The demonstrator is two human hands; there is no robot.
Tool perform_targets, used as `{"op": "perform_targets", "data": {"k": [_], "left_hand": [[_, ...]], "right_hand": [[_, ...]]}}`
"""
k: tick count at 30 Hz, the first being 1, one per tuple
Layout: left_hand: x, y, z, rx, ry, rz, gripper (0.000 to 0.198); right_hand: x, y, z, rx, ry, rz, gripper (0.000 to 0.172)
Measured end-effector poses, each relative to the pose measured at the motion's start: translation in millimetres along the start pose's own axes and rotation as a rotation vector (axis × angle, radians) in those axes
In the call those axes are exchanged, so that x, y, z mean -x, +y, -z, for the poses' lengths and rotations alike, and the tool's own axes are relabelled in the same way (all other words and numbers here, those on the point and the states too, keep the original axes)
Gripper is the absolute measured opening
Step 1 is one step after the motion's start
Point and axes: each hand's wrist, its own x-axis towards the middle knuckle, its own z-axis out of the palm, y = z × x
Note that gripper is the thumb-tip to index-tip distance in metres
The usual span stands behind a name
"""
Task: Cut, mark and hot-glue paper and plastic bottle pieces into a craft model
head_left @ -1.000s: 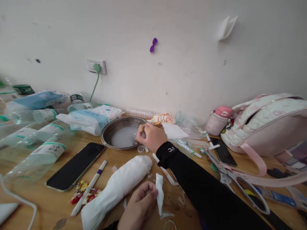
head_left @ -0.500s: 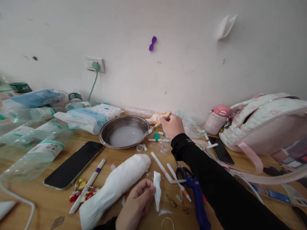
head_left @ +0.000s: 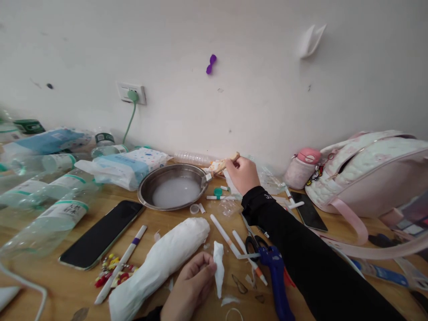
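Note:
My right hand is closed around the wooden handle of a flat brush. The brush slants down to the left, its bristle end at the right rim of a metal bowl holding cloudy whitish liquid. Near the front, my left hand pinches a small pointed white piece between thumb and fingers. Just left of that hand lies a long, lumpy white wrapped form. A blue glue gun and scissors lie to the right, partly under my right forearm.
Several white markers lie mid-table. To the left are a black phone, clear plastic bottles, a tissue pack and beads. On the right stand a pink-lidded bottle and a pale backpack; a second phone lies there.
The brush has risen slightly at the bowl's right rim, moving with my right hand. My left hand stays in place with the small white piece. The view has shifted a little.

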Motion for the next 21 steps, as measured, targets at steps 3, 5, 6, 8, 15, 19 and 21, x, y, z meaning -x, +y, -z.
{"op": "perform_targets", "data": {"k": [3,5,6,8,15,19,21], "left_hand": [[0.2,-0.2,1.6,-0.009,0.001,-0.003,0.03],[-0.7,-1.0,2.9,-0.017,-0.005,-0.002,0.029],[-1.3,-1.4,3.4,-0.02,-0.007,-0.001,0.029],[-2.3,-2.0,4.1,-0.027,-0.012,0.001,0.028],[-0.1,0.0,0.4,-0.033,0.0,0.002,0.033],[0.0,1.5,-1.5,-0.048,0.007,0.009,0.037],[-0.9,1.9,-1.3,-0.06,0.005,0.015,0.039]], "right_hand": [[4.4,-6.0,0.8,-0.062,-0.106,0.209,0.023],[7.2,-7.5,2.1,-0.109,-0.222,0.367,0.015],[8.2,-7.3,3.4,-0.131,-0.283,0.44,0.01],[9.0,-6.0,7.0,-0.162,-0.396,0.556,0.009],[7.6,-6.9,23.0,-0.176,-0.555,0.7,0.027],[7.9,-9.4,28.6,-0.164,-0.568,0.717,0.025],[8.4,-10.4,31.6,-0.156,-0.563,0.714,0.024]]}}
